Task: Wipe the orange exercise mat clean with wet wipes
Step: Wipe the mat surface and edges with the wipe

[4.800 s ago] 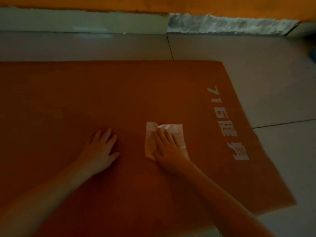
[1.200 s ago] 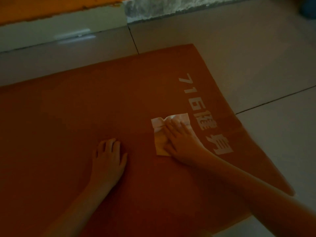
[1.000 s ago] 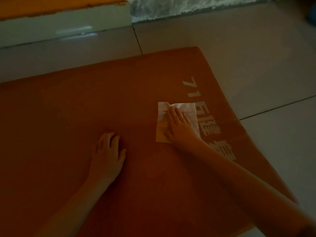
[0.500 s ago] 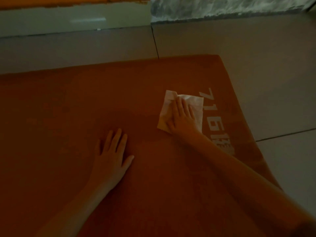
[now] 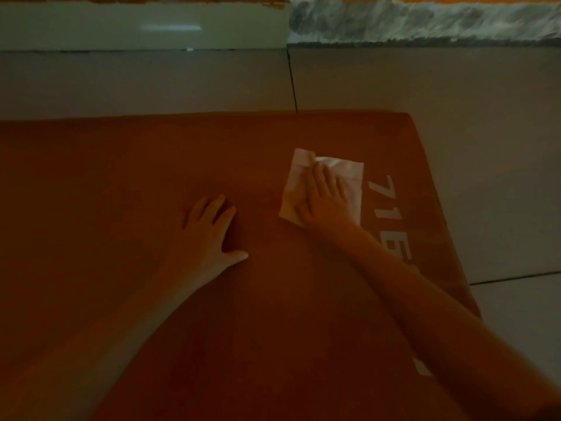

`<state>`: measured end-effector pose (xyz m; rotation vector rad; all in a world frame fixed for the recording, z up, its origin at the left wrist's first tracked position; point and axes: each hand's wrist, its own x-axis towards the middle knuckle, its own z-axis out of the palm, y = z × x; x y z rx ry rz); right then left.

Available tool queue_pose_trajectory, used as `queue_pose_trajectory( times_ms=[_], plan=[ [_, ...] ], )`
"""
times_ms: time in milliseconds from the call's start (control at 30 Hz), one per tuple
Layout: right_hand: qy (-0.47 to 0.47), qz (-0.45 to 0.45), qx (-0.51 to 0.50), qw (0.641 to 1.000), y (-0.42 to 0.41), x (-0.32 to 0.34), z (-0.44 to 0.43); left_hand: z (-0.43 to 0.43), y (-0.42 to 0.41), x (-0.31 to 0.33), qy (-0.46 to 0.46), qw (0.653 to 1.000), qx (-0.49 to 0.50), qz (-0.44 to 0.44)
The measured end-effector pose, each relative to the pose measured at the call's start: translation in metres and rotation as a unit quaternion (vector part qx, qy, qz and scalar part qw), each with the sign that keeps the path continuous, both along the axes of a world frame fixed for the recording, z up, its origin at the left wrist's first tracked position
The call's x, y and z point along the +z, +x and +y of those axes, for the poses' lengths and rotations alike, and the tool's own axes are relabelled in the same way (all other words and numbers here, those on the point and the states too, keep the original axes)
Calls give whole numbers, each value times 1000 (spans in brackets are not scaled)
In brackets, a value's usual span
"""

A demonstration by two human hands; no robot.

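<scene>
Pretty dim in here, but the orange mat (image 5: 121,192) is easy to spot: it's spread flat on the tiled floor (image 5: 455,101), and its far edge runs alongside the wall. The person is leaning over it with both arms stretched out.

The right hand (image 5: 326,202) lies flat on a white wet wipe (image 5: 349,174), fingers straight and pressing down – not clenched, not pinching it. The wipe is unfolded and a bit crumpled at its far edge. It sits on the mat's right part, towards the far edge, just beside the white "716" lettering (image 5: 382,196) that runs down the mat's right side. The right forearm hides part of that print.

The left hand (image 5: 209,238) is planted palm-down near the middle of the mat, fingers spread loosely with the thumb sticking out – it isn't holding anything.

Beyond the mat's far edge, a pale glossy skirting strip (image 5: 142,25) runs along the wall. Past the mat's far right corner, that strip becomes a rough grey patch (image 5: 425,22).
</scene>
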<state>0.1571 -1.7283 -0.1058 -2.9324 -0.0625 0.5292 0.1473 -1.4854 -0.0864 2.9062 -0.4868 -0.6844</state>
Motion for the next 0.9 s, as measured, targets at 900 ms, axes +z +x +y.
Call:
queue_pose_trajectory(
  times_ms=[900],
  plan=[
    [-72, 17, -20, 997, 112, 10, -22, -16, 18, 3, 45, 998, -31, 20]
  ],
)
